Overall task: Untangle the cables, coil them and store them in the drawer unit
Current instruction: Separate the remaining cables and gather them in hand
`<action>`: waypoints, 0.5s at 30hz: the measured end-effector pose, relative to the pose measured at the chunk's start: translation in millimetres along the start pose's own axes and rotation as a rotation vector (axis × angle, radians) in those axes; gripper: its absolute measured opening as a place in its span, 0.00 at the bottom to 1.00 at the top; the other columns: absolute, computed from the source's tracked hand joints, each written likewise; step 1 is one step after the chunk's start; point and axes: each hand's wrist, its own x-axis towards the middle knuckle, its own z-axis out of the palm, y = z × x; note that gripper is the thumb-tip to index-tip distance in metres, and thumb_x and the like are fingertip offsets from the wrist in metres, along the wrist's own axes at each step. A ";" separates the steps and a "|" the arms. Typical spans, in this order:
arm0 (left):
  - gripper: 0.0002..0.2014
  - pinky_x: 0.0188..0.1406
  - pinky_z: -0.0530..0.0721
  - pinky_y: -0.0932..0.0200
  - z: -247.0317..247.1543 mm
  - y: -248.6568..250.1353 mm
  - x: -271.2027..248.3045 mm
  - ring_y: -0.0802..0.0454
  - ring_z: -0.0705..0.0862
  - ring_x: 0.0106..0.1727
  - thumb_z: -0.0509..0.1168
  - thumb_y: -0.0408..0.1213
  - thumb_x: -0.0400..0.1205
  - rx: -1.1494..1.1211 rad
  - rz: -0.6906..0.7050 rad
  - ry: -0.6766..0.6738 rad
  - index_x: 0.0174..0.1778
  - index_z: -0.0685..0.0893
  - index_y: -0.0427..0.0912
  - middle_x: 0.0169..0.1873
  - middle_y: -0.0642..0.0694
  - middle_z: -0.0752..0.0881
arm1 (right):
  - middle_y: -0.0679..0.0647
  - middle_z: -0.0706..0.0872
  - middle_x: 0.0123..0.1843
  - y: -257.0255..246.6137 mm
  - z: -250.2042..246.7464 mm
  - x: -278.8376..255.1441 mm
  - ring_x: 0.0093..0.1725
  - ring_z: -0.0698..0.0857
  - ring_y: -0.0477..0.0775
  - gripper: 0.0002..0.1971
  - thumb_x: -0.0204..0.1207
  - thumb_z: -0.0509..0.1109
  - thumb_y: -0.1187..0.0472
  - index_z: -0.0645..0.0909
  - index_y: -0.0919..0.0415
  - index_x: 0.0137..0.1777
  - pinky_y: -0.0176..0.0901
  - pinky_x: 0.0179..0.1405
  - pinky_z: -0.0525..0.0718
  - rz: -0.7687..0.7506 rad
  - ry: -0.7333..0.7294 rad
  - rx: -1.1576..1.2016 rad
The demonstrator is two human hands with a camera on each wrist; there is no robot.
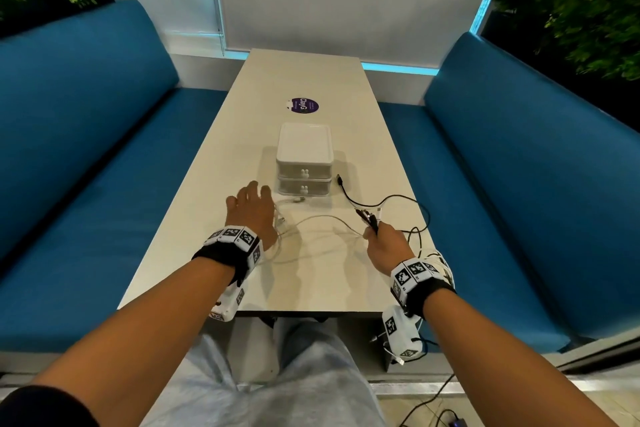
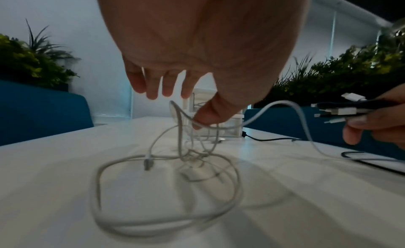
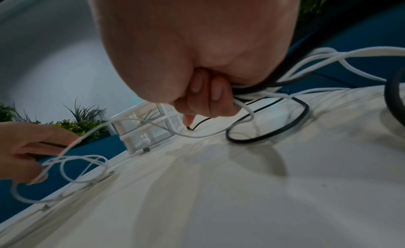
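At the left of the head view the left hand (image 1: 251, 210) hovers over the desk (image 1: 194, 204) with its fingers spread and relaxed. Only the left wrist view shows that its thumb (image 2: 210, 113) hooks a strand of the white cables (image 2: 166, 191), lifting it while the rest lies in loose, blurred loops on the desk below; whether a finger closes against the thumb I cannot tell.

In the middle of the frame the white drawer unit (image 1: 304, 159) stands on the desk, both drawers pushed in, with a purple round sticker (image 1: 302, 105) beyond it. The right wrist view alone shows the small rabbit-shaped knobs (image 3: 143, 139) from the side, and a white strand crossing in front of them.

To the right the black cable (image 1: 391, 201) curves over the desk, its plug lying just beside the unit. The right hand (image 1: 386, 246) is closed in a fist around a bundle of cable ends; from the left wrist view the white and dark plugs (image 2: 337, 109) stick out of it in a row. More cable trails off the desk edge behind this wrist, partly hidden by the wrist band.

Blue benches (image 1: 86, 156) flank the desk, with plants (image 1: 588, 10) in the upper corners.
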 end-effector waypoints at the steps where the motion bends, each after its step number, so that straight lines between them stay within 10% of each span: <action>1: 0.40 0.77 0.59 0.42 0.5 2.7 0.5 0.40 0.57 0.82 0.68 0.37 0.75 -0.038 0.069 0.014 0.82 0.57 0.41 0.83 0.39 0.55 | 0.63 0.85 0.59 -1.2 0.7 0.8 0.57 0.83 0.65 0.18 0.87 0.54 0.52 0.79 0.62 0.65 0.51 0.56 0.82 -0.003 0.006 0.019; 5: 0.39 0.82 0.54 0.46 5.5 25.2 -1.5 0.47 0.55 0.85 0.61 0.27 0.78 -0.137 0.400 -0.092 0.86 0.54 0.46 0.85 0.46 0.56 | 0.63 0.86 0.57 -4.6 5.4 3.3 0.56 0.84 0.65 0.17 0.87 0.55 0.52 0.80 0.60 0.63 0.52 0.55 0.82 -0.041 0.012 0.049; 8: 0.31 0.78 0.60 0.45 15.6 41.6 -7.7 0.39 0.71 0.76 0.55 0.39 0.83 -0.188 0.373 -0.200 0.84 0.57 0.43 0.75 0.40 0.74 | 0.61 0.87 0.54 -2.0 9.6 2.5 0.54 0.84 0.64 0.15 0.87 0.55 0.53 0.82 0.58 0.60 0.50 0.54 0.82 -0.064 -0.012 0.058; 12: 0.10 0.66 0.64 0.45 21.2 53.4 -12.2 0.41 0.82 0.56 0.54 0.43 0.86 -0.043 0.410 -0.145 0.55 0.79 0.46 0.50 0.45 0.88 | 0.56 0.86 0.44 -2.5 11.5 -2.4 0.48 0.84 0.62 0.15 0.86 0.57 0.51 0.83 0.56 0.55 0.45 0.45 0.77 -0.122 -0.006 0.106; 15: 0.08 0.61 0.65 0.48 21.1 61.3 -15.2 0.41 0.82 0.48 0.53 0.34 0.86 -0.055 0.424 -0.164 0.43 0.75 0.47 0.44 0.45 0.87 | 0.55 0.87 0.40 -11.7 13.9 -9.5 0.40 0.84 0.59 0.16 0.85 0.60 0.48 0.82 0.58 0.56 0.46 0.39 0.78 -0.234 0.006 0.137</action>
